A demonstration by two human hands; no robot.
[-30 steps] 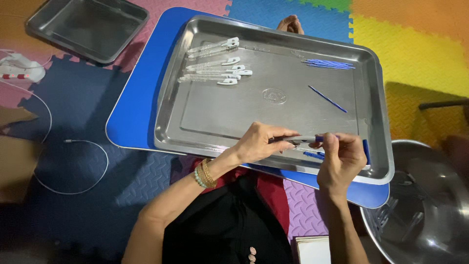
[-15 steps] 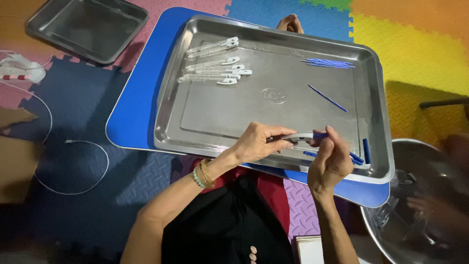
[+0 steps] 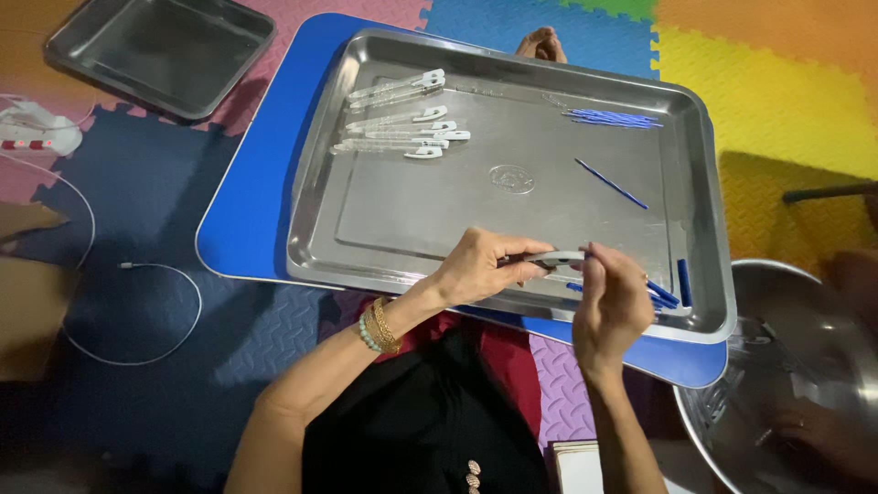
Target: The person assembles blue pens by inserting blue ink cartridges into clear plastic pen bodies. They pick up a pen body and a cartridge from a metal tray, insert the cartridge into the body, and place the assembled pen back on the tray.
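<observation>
Pen barrel (image 3: pixel 558 260) pinched between left hand (image 3: pixel 476 268) and right hand (image 3: pixel 613 306), both grasping its ends.

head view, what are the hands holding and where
Both hold one slim clear pen barrel: left hand pinches its left end, right hand its right end.
</observation>
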